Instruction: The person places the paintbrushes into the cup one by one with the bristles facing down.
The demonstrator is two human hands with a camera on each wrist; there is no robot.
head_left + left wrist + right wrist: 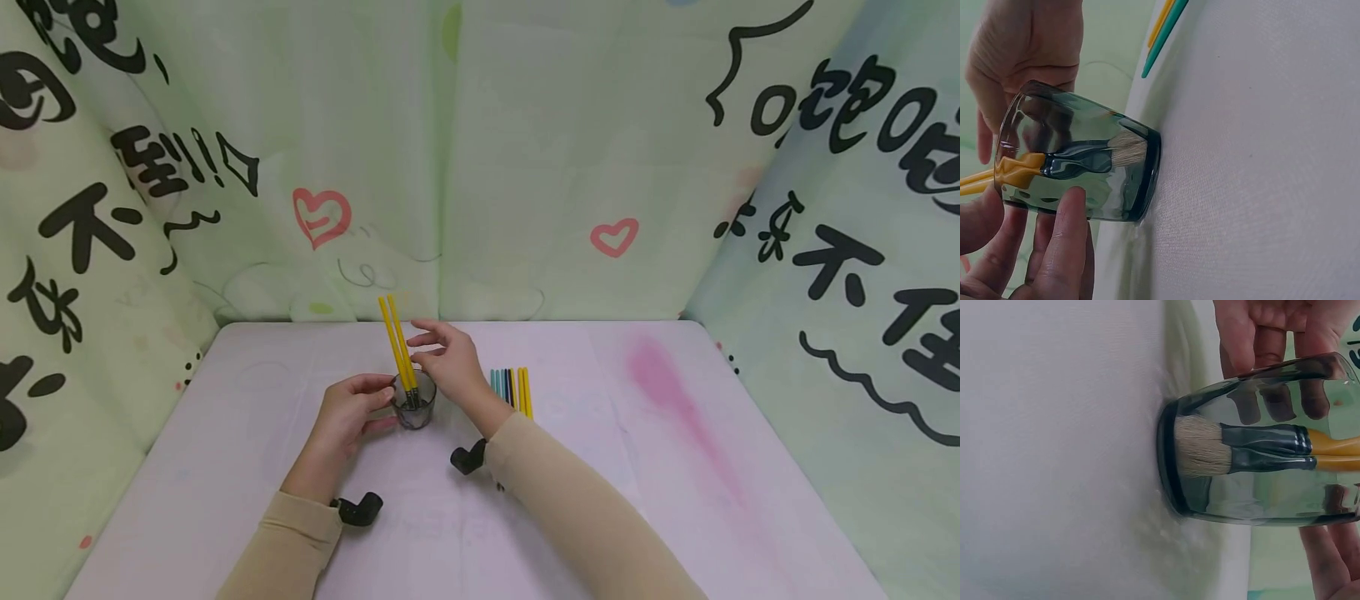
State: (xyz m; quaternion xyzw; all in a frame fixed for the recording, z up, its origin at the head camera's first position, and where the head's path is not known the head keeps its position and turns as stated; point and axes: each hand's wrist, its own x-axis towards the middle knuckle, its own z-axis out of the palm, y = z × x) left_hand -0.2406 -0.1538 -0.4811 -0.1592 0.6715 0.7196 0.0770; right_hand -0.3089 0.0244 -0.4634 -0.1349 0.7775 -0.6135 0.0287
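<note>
A see-through dark-tinted glass (415, 414) stands on the table, with two paintbrushes (397, 342) inside, bristles down and yellow handles leaning out over the rim. My left hand (356, 406) holds the glass from the left, thumb near the rim and fingers along its side. In the left wrist view the bristles (1129, 149) show through the wall near the base. Just right of the handles is my right hand (452, 360), its fingers loosely extended. The right wrist view shows the dark ferrules (1266, 439) side by side in the glass.
A row of slim teal, dark and yellow handles (528, 392) lies right of the glass, partly behind my right forearm. The pale pink table (600, 467) ends at a printed curtain (517, 167) at the back and sides. Black wrist cameras (362, 509) stick out at both cuffs.
</note>
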